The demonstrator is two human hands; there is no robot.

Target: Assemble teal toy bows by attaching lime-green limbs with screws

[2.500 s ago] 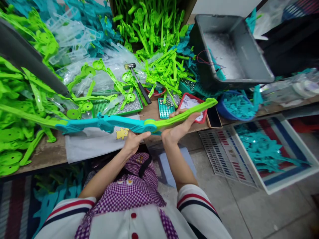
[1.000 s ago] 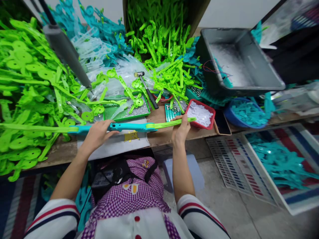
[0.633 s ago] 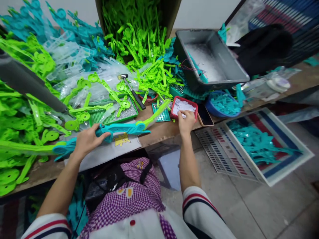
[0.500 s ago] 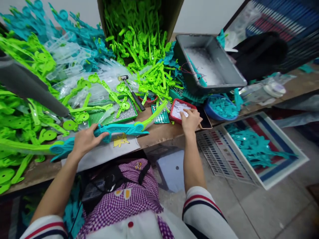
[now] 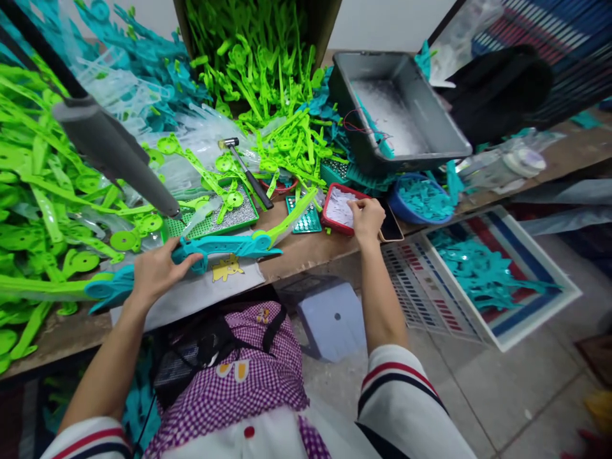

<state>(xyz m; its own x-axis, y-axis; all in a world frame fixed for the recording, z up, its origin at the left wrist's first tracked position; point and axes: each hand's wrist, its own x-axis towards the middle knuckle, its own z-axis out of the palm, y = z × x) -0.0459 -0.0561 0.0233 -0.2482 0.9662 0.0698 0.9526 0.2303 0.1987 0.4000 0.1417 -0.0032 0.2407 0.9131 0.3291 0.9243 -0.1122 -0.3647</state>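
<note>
My left hand (image 5: 160, 271) is wrapped round the middle of a long teal part (image 5: 224, 246) with lime green arms at both ends, held over a white cloth (image 5: 191, 299) with a yellow cartoon print at the table edge. My right hand (image 5: 367, 220) is pinched at the right rim of a red tray (image 5: 345, 228) filled with small white pieces (image 5: 338, 205); whatever lies between its fingertips is too small to make out. A dark phone (image 5: 392, 224) lies just right of that hand.
A grey power tool (image 5: 115, 150) hangs at the left before piled green parts (image 5: 52, 223). A hammer (image 5: 248, 175) rests over a green tray (image 5: 210, 224). Further right are a grey bin (image 5: 421, 156), a blue bowl (image 5: 421, 215) and a low white crate (image 5: 540, 322).
My right hand has closed into a pinch and lifted slightly at the red tray's right side. The grey tool now hangs lower and further right in view. My left hand keeps its hold.
</note>
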